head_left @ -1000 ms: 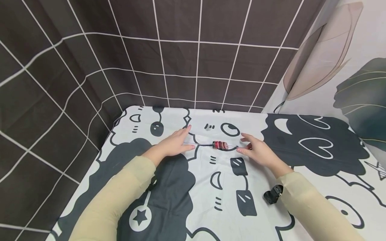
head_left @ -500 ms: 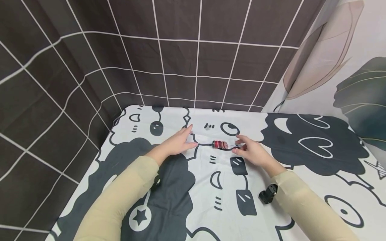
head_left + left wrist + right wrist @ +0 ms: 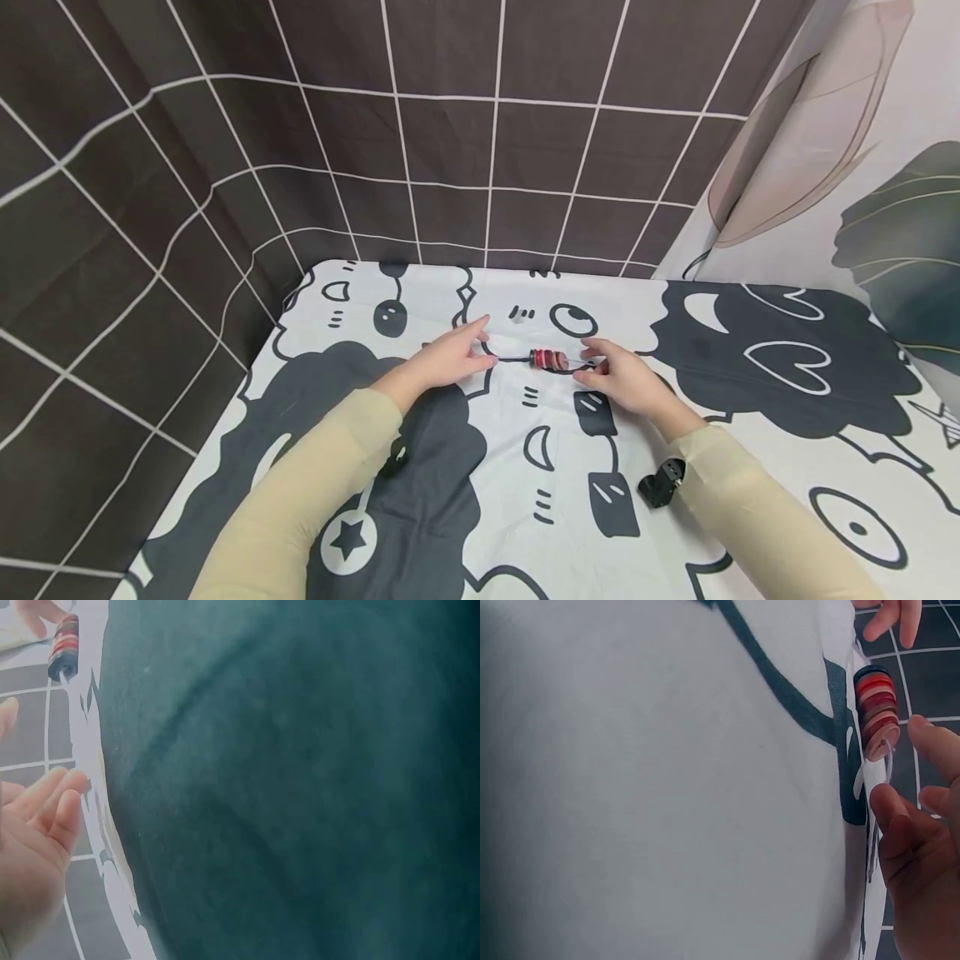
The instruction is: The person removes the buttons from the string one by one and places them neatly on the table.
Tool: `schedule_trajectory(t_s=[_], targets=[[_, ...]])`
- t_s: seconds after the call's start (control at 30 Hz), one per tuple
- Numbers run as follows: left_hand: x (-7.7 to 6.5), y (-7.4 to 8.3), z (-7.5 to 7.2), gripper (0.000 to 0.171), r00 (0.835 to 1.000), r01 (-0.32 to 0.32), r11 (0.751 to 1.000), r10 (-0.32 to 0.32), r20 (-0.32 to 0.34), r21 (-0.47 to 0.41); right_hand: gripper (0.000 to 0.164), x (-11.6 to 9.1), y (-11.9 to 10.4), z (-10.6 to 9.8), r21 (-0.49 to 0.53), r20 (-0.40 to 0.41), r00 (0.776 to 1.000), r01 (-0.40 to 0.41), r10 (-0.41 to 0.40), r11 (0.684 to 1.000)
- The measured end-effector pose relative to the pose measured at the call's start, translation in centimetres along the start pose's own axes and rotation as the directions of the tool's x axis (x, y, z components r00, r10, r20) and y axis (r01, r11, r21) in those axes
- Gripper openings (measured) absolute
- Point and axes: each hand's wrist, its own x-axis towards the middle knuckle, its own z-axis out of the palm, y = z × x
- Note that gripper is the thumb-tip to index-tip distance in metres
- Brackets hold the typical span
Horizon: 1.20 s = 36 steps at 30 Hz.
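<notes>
A short roll of stacked round buttons [image 3: 549, 359], dark at one end, then red, brown and pink, lies on the patterned cloth [image 3: 495, 467]. A thin pale string [image 3: 889, 761] comes out of the pink end in the right wrist view. My left hand [image 3: 452, 357] is to the left of the stack, with thumb and fingers apart and the palm bare in the left wrist view. On the other side, my right hand [image 3: 624, 379] has thumb and forefinger spread close to the pink end. The string passes right by its thumb. Neither hand touches the buttons.
A wall of dark cloth with a white grid [image 3: 442, 142] stands behind and to the left of the bed-like surface. At the right hangs a pale curtain with printed leaves [image 3: 911, 233]. A black device [image 3: 662, 483] sits at the right wrist.
Both hands have drawn slightly inward, the left to the right and the right to the left, nearer to the button stack. The stack stays in place.
</notes>
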Motion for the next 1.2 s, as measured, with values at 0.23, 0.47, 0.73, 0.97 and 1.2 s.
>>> schedule_trajectory(t_s=[0.23,0.47,0.73,0.97,1.2], targets=[[0.7,0.4,0.4,0.070,0.999,0.013,1.000,-0.014,-0.034,-0.015,0.059,-0.1,0.0,0.1,0.003,0.010,1.000,0.005,-0.005,1.000],[1.1,1.0,0.7,0.071,1.000,0.009,0.999,-0.010,-0.026,-0.046,0.058,-0.1,-0.2,0.3,0.001,0.008,1.000,-0.008,0.008,1.000],[1.1,1.3,1.0,0.070,1.000,0.020,0.998,-0.020,-0.005,-0.059,0.057,0.0,-0.2,0.6,0.022,0.004,1.000,0.003,-0.004,1.000],[1.5,1.5,1.3,0.069,1.000,0.014,0.999,-0.012,0.028,-0.053,0.054,0.0,-0.4,0.8,0.032,-0.003,1.000,0.014,-0.014,0.999],[2.0,2.0,1.6,0.065,0.999,-0.009,0.999,0.011,0.049,-0.050,0.052,0.3,-0.6,0.9,0.041,-0.004,1.000,0.013,-0.013,0.999]])
